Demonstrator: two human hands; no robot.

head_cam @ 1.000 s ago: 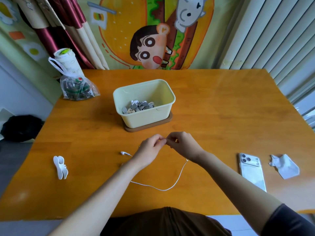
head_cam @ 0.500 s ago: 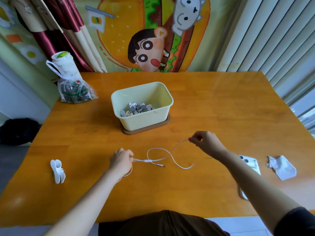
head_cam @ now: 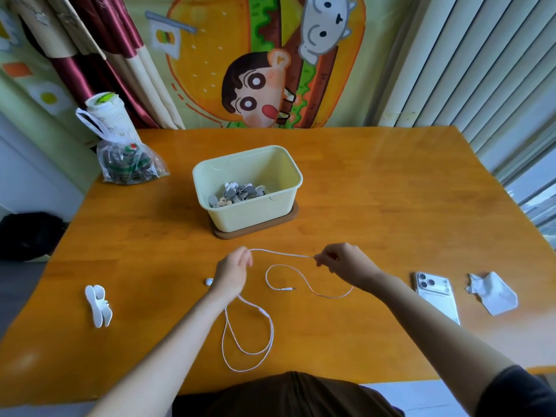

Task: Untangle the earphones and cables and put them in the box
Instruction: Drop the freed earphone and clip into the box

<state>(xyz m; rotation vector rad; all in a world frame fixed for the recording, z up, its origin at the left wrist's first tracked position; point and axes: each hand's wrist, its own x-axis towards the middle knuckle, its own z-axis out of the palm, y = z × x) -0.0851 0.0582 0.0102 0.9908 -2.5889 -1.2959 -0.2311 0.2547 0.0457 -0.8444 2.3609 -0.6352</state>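
One earphone cable [head_cam: 282, 253], pulled taut between left hand [head_cam: 233, 273] and right hand [head_cam: 346, 263], both pinching it; slack loops lie on the counter [head_cam: 391, 206]. One box [head_cam: 249, 216] stands just behind. One phone [head_cam: 436, 293].

Wooden table [head_cam: 391, 191] is looking varnished and glossy, catching light toward its far right corner. The box [head_cam: 249, 218] is looking like smooth pale plastic, its brown base [head_cam: 228, 234] coming across matt. The earphone cable [head_cam: 282, 253] is reading as smooth white plastic. By the right edge the phone [head_cam: 436, 296] is shining glossy, the white scrap [head_cam: 493, 293] is looking crumpled and matt. Far left corner, the bag [head_cam: 129, 167] is gleaming, crinkly clear plastic.
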